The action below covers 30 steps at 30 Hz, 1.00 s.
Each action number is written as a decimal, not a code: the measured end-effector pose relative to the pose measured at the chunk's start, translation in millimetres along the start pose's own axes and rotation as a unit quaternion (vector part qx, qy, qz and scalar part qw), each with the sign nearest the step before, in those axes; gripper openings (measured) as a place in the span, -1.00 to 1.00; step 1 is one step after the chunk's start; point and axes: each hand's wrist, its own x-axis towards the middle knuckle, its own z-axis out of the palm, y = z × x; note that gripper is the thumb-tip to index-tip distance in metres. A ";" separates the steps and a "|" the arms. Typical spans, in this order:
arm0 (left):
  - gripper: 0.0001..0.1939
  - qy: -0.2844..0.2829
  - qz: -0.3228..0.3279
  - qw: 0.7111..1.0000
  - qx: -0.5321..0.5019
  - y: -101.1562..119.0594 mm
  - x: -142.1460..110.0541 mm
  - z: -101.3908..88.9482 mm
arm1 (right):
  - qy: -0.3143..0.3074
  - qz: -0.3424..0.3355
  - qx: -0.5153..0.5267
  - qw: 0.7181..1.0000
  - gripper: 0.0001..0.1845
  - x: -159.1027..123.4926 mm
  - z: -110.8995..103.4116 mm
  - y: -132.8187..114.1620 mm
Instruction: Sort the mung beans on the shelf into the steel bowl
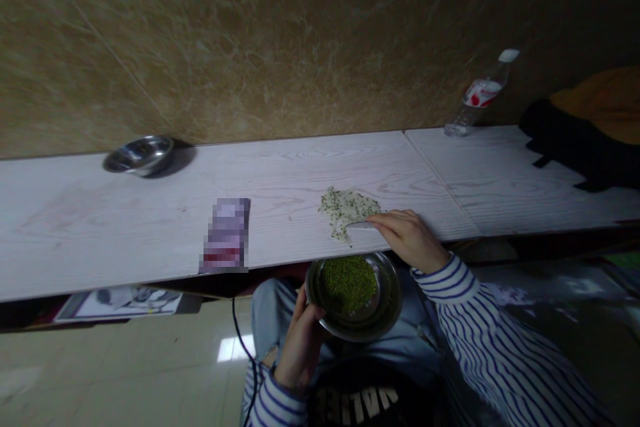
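On the white wood-grain shelf [280, 227] lies a flat pile of white grains mixed with green beans [350, 207], looking like rice and mung beans. My right hand [407, 233] is closed around a thin metal utensil [357, 224] that looks like a spoon, its tip at the pile's near edge. Just below the shelf's front edge, over my lap, my left hand [305, 340] grips the left rim of a steel bowl [390, 307]. The bowl tilts slightly and contains many green mung beans [347, 283].
A second steel bowl [140, 157] stands at the back left. A blurred-out flat object [225, 237] lies near the front edge. Against the wall stands a plastic water bottle [480, 97], with black and orange cloth [590, 127] to its right. A black cable [237, 323] hangs below.
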 end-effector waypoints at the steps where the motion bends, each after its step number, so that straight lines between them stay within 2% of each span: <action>1: -0.36 -0.001 0.002 1.000 0.002 -0.4 -0.1 -0.5 | 0.009 0.002 -0.002 1.000 -0.72 0.1 -0.4 -0.3; 11: -0.43 -0.010 0.017 1.000 0.004 -5.5 1.5 -4.4 | 0.080 0.047 -0.043 0.995 -0.73 -19.1 -5.2 2.6; 22: -0.40 -0.008 0.007 1.000 0.006 -5.3 0.6 -1.0 | 0.035 0.012 -0.034 0.999 -0.71 -28.4 -5.4 -10.4; 30: -0.39 -0.020 0.014 1.000 0.007 -8.7 1.2 -2.1 | 0.063 0.044 -0.072 0.994 -0.72 -34.6 -7.2 -3.9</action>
